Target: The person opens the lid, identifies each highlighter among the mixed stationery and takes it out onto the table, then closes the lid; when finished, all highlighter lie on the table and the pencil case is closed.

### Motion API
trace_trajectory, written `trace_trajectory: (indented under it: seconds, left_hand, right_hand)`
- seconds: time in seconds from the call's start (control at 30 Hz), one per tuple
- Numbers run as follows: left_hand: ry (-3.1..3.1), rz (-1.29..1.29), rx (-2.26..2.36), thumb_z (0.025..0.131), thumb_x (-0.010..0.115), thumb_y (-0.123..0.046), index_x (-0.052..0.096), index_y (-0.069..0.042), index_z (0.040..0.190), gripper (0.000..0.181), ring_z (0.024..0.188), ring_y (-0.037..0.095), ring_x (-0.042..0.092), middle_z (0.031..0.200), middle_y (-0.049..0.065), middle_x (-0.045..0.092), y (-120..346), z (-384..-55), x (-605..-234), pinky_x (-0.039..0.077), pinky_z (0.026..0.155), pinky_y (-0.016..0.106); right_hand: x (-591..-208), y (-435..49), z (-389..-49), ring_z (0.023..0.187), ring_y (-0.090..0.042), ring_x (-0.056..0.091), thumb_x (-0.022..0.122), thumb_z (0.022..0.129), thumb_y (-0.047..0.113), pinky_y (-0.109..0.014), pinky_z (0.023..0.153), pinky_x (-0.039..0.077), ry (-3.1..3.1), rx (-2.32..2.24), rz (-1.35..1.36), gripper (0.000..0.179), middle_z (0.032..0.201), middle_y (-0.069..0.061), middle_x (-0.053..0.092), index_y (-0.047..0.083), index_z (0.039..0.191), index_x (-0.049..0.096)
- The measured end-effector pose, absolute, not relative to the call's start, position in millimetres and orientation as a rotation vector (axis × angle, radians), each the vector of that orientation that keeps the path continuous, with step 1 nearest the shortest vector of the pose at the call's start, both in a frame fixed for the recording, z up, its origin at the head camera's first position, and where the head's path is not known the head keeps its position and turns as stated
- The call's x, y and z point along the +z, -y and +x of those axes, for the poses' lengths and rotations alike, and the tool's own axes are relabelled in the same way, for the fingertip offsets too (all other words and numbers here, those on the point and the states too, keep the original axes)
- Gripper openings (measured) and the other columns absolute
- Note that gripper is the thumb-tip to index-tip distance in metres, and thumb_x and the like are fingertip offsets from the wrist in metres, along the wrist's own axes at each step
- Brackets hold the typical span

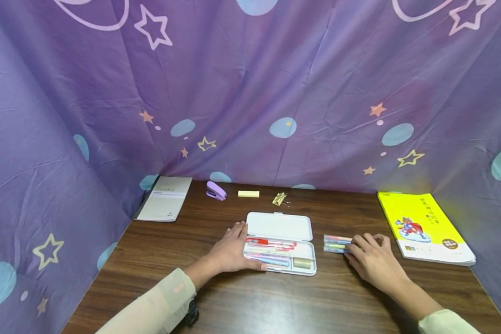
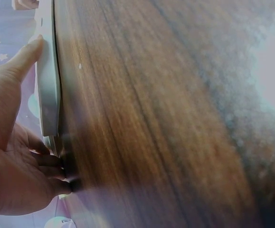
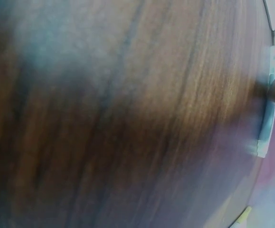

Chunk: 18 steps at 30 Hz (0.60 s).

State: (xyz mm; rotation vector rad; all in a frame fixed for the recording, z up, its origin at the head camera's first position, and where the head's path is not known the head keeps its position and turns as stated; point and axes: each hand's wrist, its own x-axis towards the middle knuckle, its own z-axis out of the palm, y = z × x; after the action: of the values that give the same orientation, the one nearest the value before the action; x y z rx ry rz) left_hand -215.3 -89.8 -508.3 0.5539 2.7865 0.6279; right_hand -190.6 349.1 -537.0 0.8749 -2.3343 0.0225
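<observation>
Head view: a row of coloured pens (image 1: 334, 244) is held at its right end by the right hand (image 1: 375, 262), whose fingers are bent and clamped on that end. Were the row raised by this end alone, the pens could fan out or one could slip, because their left ends are not supported by anything but the desk (image 1: 284, 301). If the row were swept low to the left, the white pencil case (image 1: 280, 227) could be bumped and its red pens (image 1: 271, 243) jolted. The case could also be pushed askew if the touch at its left end were eased.

That end is steadied by the left hand (image 1: 229, 250): the thumb is set at the near edge, well apart from the fingers, which are rested by the far left edge.

The row is placed on the desk just right of the case, not touching it, its exposed length extending leftward from the right fingers. Since the right wrist view is blurred and cropped, the firmness of that grip cannot be judged.
</observation>
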Motion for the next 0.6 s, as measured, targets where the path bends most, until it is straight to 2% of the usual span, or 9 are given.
trace_trajectory:
  seconds: [0.17, 0.33, 0.5, 0.6]
  left_hand:
    - [-2.788, 0.564, 0.626, 0.077, 0.084, -0.083, 0.020, 0.003, 0.175, 0.144, 0.173, 0.041, 0.019, 0.183, 0.025, 0.022, 90.0, -215.6, -508.2, 0.022, 0.141, 0.053]
    - [-2.786, 0.567, 0.624, 0.077, 0.083, -0.083, 0.020, 0.003, 0.175, 0.145, 0.173, 0.041, 0.018, 0.183, 0.025, 0.021, 90.4, -215.9, -508.3, 0.022, 0.141, 0.053]
    - [-2.785, 0.565, 0.628, 0.077, 0.083, -0.083, 0.020, 0.003, 0.175, 0.145, 0.173, 0.041, 0.018, 0.183, 0.025, 0.021, 90.7, -216.1, -508.7, 0.022, 0.141, 0.053]
    - [-2.785, 0.564, 0.626, 0.077, 0.083, -0.084, 0.020, 0.002, 0.175, 0.145, 0.173, 0.040, 0.018, 0.184, 0.024, 0.021, 90.8, -216.2, -509.4, 0.022, 0.141, 0.053]
  right_hand:
    - [-535.7, -347.2, -192.7, 0.087, -0.028, 0.058, 0.033, 0.119, 0.052, -0.067, 0.083, 0.045, 2.319, 0.043, 0.875, 0.062, 0.093, -0.004, 0.065, 0.011, 0.097, 0.075]
    - [-533.1, -341.2, -196.1, 0.088, -0.028, 0.058, 0.033, 0.118, 0.054, -0.069, 0.084, 0.046, 2.332, 0.053, 0.882, 0.063, 0.095, -0.004, 0.066, 0.011, 0.100, 0.075]
    - [-529.6, -330.0, -200.6, 0.089, -0.029, 0.059, 0.034, 0.117, 0.052, -0.070, 0.084, 0.046, 2.342, 0.069, 0.907, 0.060, 0.096, -0.005, 0.065, 0.011, 0.103, 0.075]
    - [-528.0, -321.1, -203.1, 0.090, -0.028, 0.059, 0.040, 0.117, 0.049, -0.069, 0.085, 0.046, 2.338, 0.089, 0.934, 0.054, 0.097, -0.004, 0.066, 0.011, 0.105, 0.076]
